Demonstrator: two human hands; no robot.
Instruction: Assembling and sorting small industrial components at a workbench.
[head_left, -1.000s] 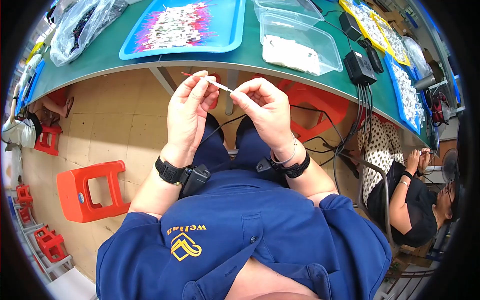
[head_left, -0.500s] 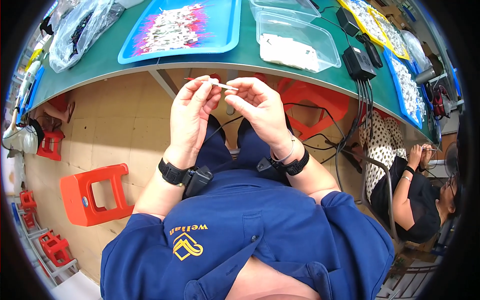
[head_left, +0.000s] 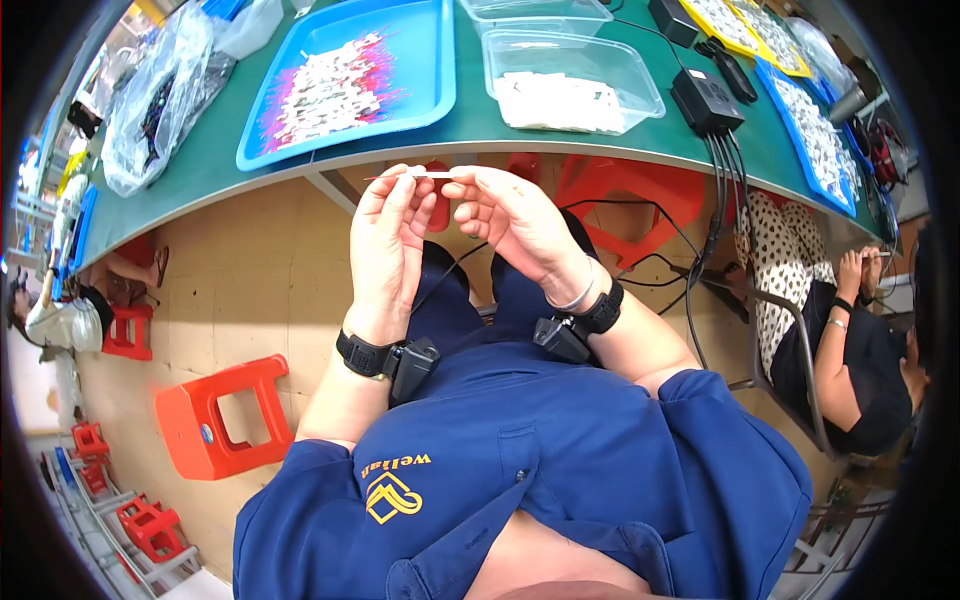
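Just past the near edge of the green table, a thin white strip-like part (head_left: 436, 175) is stretched level between my two hands. My left hand (head_left: 387, 245) pinches its left end between thumb and fingers, and a short red wire sticks out to the left there. At the right end, the fingertips of my right hand (head_left: 520, 225) close on the strip, the other fingers curled loosely. Beyond my hands, a blue tray (head_left: 425, 95) holds a heap of similar white parts with pink-red wires (head_left: 335, 95). To its right, a clear plastic tub (head_left: 640, 95) contains flat white pieces (head_left: 560, 103).
A clear plastic bag (head_left: 160, 110) lies on the green table (head_left: 220, 130) at left. Black power boxes (head_left: 708, 100) with hanging cables stand at right, near a blue tray (head_left: 815, 140) of white parts. Red stools (head_left: 225, 420) stand below; another person (head_left: 840, 350) sits at right.
My right fingertips have closed onto the strip's right end, which was held mainly by the left hand. The strip has turned from slanting to level. The whole view has shifted slightly.
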